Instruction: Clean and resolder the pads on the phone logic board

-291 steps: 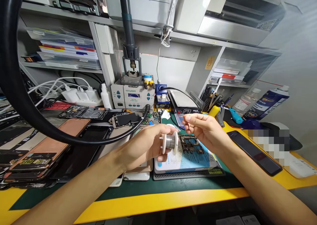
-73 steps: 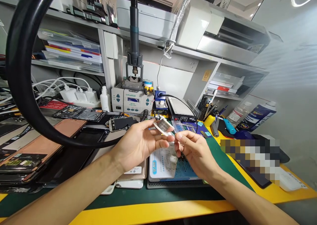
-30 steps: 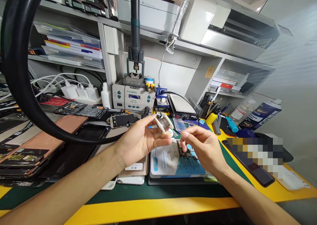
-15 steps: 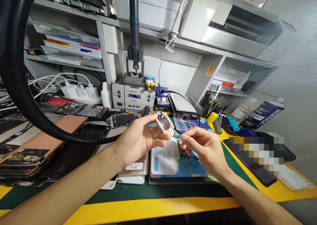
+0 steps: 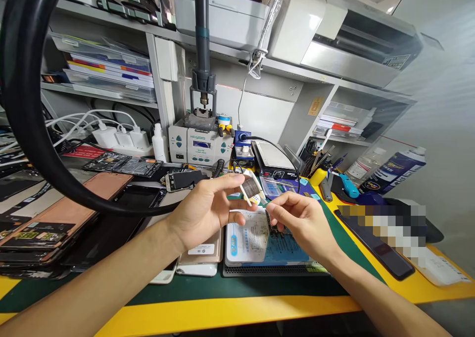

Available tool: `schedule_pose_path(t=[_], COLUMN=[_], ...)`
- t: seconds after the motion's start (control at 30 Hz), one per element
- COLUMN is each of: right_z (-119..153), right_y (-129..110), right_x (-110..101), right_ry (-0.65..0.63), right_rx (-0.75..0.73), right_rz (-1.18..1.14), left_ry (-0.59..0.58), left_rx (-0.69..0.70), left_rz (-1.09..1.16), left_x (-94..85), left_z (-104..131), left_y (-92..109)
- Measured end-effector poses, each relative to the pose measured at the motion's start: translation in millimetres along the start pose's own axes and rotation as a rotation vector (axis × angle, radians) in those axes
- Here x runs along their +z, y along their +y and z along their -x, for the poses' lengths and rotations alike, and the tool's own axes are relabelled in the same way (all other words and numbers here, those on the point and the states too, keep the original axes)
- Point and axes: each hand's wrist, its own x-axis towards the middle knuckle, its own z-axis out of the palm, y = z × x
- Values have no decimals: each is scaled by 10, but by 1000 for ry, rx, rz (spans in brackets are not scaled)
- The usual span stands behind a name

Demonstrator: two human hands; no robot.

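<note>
My left hand (image 5: pixel 202 213) grips a small white spool wound with thin grey wire (image 5: pixel 251 188) between thumb and fingers, above the mat. Just to the right, my right hand (image 5: pixel 302 220) is closed in a pinch close to the spool's lower edge. What its fingertips hold is too fine to make out. Under the right hand lies a dark circuit board (image 5: pixel 273 226), partly covered by the fingers. It rests on a white and blue box (image 5: pixel 247 243) with printed text.
A hot-air station (image 5: pixel 200 146) stands behind the hands. A thick black hose (image 5: pixel 22 104) loops across the left side, over opened phones (image 5: pixel 98 188). To the right are a black phone (image 5: pixel 378 243), a spray can (image 5: pixel 395 168) and a holder with tools (image 5: pixel 322 166).
My left hand has turned the spool so that more of its wound wire faces me, and it has shifted slightly right. My right hand has come slightly left, nearer the spool.
</note>
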Motion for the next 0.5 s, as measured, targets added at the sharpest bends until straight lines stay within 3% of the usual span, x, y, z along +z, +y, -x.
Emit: schedule_pose_path(t=[0.5], right_z=[-101], right_y=[85], right_x=[-30], right_ry=[-6], right_rx=[73], right_rz=[61], left_ry=[-80], left_rx=[48], left_rz=[-206], left_x=[4], left_z=[41], left_y=[-23])
